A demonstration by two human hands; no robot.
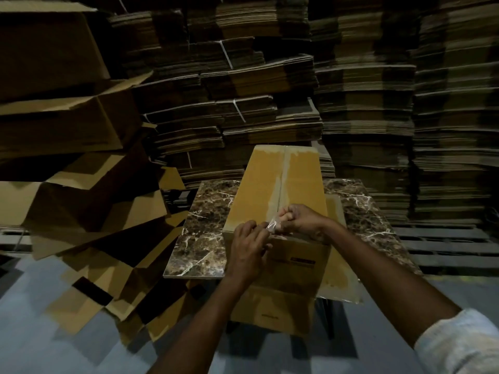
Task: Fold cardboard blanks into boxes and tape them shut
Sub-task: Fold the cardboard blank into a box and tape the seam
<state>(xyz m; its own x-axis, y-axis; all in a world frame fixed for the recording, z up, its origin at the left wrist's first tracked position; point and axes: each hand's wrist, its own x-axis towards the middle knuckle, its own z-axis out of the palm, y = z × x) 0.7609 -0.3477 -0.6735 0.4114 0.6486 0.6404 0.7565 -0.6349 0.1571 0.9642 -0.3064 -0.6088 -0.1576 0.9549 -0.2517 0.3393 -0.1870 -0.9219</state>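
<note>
cardboard box (278, 190) braced on marble tabletop (205, 225) for taping; clear tape (271, 226) pinched taut between left hand (249, 247) and right hand (302, 222) at near seam end, likely for tearing.

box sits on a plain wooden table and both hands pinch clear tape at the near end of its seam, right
Not wood: the head view shows the table under the box has a dark marbled top. The rest holds: the left hand and right hand both pinch the clear tape at the seam's near end.
</note>
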